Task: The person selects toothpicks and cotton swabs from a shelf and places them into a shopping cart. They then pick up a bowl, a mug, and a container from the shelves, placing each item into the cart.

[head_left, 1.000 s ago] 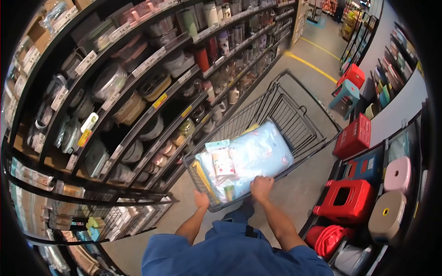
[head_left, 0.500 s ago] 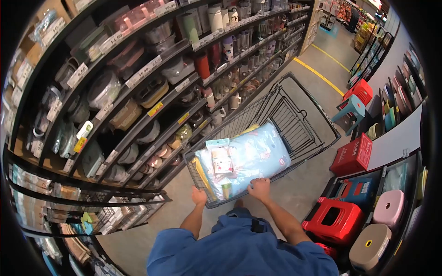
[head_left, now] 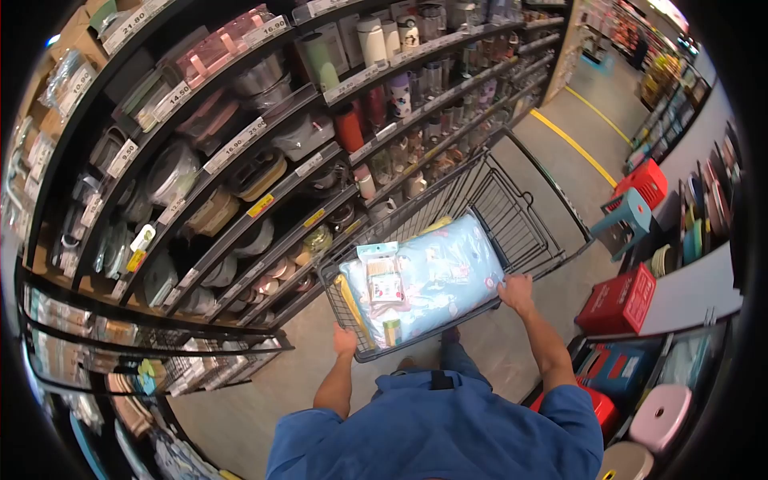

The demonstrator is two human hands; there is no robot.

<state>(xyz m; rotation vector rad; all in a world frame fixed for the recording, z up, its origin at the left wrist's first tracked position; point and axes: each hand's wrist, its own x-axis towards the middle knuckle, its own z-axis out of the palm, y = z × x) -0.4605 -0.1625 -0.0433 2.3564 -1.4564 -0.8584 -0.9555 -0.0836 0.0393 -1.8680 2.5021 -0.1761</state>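
A dark wire shopping cart (head_left: pixel 518 210) stands ahead of me, angled to the right. In it lies a bulky light-blue bedding pack (head_left: pixel 448 264) in clear plastic. A small clear packet (head_left: pixel 386 288) with a pale header rests on top, beside a little green-and-white item (head_left: pixel 392 332). Something yellow (head_left: pixel 350 306) shows under the pack's left edge. My left hand (head_left: pixel 345 342) is closed around the cart's near left corner. My right hand (head_left: pixel 516 293) grips the near side rim farther right, close to the pack's end; its fingertips are partly hidden.
Shelves (head_left: pixel 232 160) of food containers, cups and bottles run along the left, close to the cart. On the right stand a blue stool (head_left: pixel 628 220), a red box (head_left: pixel 616 300) and a pink lidded bin (head_left: pixel 661 418). Yellow floor lines (head_left: pixel 576 148) cross the aisle ahead.
My right hand has moved right and forward along the cart's near side. The left hand stays at its corner. The shelves and right-hand goods have shifted slightly in view.
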